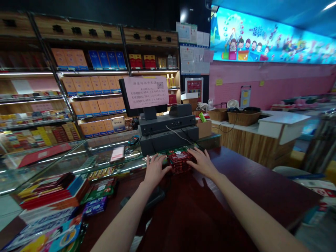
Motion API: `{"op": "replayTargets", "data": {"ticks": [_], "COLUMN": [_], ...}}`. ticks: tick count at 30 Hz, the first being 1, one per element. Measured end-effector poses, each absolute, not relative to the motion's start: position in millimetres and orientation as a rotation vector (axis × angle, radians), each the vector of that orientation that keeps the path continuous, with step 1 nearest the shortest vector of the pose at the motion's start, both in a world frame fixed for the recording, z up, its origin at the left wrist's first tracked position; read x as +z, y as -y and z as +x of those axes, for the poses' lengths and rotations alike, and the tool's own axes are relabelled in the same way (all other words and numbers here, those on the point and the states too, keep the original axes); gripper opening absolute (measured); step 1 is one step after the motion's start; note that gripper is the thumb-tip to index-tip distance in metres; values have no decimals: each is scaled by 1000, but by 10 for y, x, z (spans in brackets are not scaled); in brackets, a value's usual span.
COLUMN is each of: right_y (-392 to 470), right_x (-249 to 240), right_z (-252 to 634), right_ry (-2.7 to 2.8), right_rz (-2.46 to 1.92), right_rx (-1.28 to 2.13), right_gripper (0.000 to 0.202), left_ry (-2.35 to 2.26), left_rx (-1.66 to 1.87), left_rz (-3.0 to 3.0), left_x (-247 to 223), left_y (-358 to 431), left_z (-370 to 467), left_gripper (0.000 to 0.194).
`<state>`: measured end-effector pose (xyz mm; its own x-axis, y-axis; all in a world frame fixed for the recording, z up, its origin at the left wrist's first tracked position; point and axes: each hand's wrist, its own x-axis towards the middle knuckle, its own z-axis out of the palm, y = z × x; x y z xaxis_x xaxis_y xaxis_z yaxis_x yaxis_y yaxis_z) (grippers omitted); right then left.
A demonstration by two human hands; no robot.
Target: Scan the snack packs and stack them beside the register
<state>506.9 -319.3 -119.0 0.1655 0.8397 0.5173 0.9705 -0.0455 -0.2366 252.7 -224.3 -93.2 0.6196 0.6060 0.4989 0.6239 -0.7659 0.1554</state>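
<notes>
A stack of red and green packets [180, 159] sits on the dark red tabletop [236, 182], in front of the register. Just left of the stack is my left hand [156, 169], its fingers apart and its thumb pointing at the packets. On the opposite side, my right hand [201, 161] has its fingers spread, the fingertips at the stack's right edge. Whether either hand presses on the packets I cannot tell. A dark object [154, 199], partly covered by my left forearm, lies on the table.
Behind the stack stands a black register [168, 131] with a paper sign [145, 91] on its screen. To the left are a glass counter [86, 168], green packets [101, 189], a purple packet [95, 206] and a pile of booklets [52, 190]. Shelves of boxes [99, 84] line the wall.
</notes>
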Motion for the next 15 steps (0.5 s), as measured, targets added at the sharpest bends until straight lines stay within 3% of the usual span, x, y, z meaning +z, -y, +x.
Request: {"op": "replayTargets", "data": {"ticks": [15], "right_y": [3079], "right_x": [-1073], "right_z": [4344], "right_ry": [1894], "right_rz": [-1723], "right_rx": [-384], "right_gripper": [51], "left_ry": [1136], "left_rx": [-866], "left_rz": [-2731], "left_x": [-913], "left_y": [2222], "left_z": [1782], "left_gripper": [31]}}
